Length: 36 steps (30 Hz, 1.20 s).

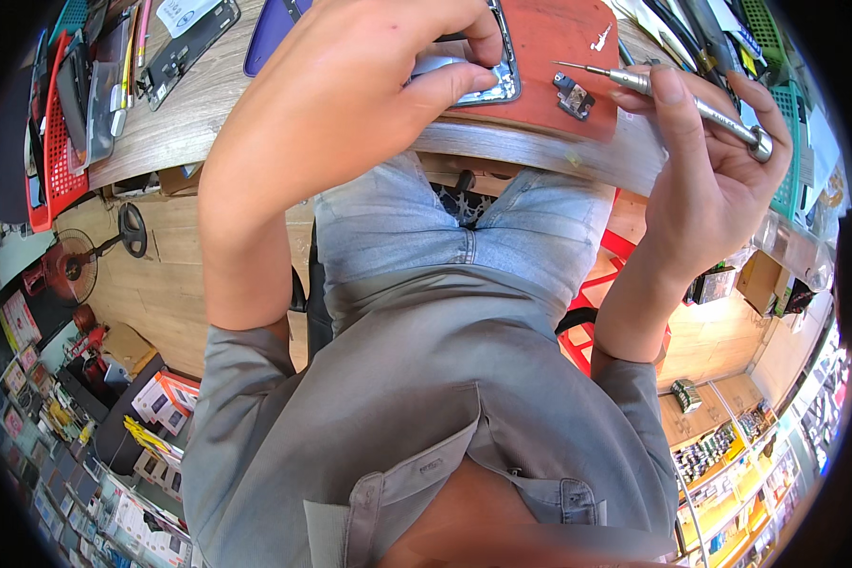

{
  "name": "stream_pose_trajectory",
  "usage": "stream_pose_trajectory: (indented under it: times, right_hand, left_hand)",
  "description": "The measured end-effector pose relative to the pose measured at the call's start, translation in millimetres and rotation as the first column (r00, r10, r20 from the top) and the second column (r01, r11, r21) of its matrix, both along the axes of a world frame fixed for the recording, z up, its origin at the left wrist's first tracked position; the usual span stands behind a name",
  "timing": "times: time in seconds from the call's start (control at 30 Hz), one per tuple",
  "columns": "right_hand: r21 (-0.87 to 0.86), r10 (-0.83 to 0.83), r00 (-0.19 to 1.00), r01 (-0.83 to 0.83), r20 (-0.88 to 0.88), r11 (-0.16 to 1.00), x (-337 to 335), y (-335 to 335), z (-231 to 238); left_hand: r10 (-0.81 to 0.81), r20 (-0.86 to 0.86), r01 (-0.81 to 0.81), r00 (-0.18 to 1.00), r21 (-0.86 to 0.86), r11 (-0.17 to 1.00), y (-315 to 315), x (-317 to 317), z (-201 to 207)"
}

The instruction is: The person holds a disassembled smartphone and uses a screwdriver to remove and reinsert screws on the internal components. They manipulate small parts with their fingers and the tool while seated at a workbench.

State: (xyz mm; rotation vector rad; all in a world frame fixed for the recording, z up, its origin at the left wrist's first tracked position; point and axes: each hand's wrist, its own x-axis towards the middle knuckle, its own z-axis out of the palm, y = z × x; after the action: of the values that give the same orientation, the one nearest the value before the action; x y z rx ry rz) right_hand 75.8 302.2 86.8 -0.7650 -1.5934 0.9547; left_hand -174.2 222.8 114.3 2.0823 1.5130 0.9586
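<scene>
An opened phone (513, 59) lies on a reddish-orange mat (557, 28) near the table's front edge, its inside facing up. My left hand (369, 80) reaches over it and covers much of it. Thumb and forefinger are pinched together at the phone's near right corner; what they hold, if anything, is too small to make out. My right hand (715, 175) is raised to the right of the mat, gripping a silver precision screwdriver (718, 115) whose thin tip points left. Below that tip, a small black phone part (574, 97) rests on the mat, apart from the phone.
Left on the wooden table (175, 123) are a dark phone panel (191, 59), a purple-blue object (267, 40) and a red basket (64, 185) with tools. Several tools and a green basket (765, 33) crowd the far right. A fan (71, 273) stands on the floor at left.
</scene>
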Motion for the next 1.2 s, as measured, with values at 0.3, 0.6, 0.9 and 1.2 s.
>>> stream_pose_trajectory:
  times: [0.3, 0.6, 0.9, 1.2]
  right_hand:
    - [-0.011, -0.012, 0.999, 0.012, 0.04, 1.0, 3.1, 0.1, 1.0]
    - [-0.007, 0.014, 0.999, -0.014, -0.031, 1.0, -1.9, -5.7, 0.3]
    - [-0.018, 0.087, 0.994, -0.088, -0.071, 0.996, -12.8, -17.6, -0.3]
    - [-0.039, 0.066, 0.993, -0.07, -0.098, 0.997, -24.7, -31.2, 1.1]
  left_hand:
    - [-0.109, -0.071, 0.117, 0.991, 0.123, 0.985, 10.8, -0.1, -2.9]
    - [0.122, 0.163, -0.129, 0.979, 0.036, 0.991, -5.6, -6.5, -5.9]
    - [0.173, 0.182, -0.182, 0.968, 0.036, 0.983, -18.5, 3.8, -12.3]
    - [0.18, 0.311, -0.181, 0.933, -0.025, 0.983, -24.3, 13.7, -17.7]
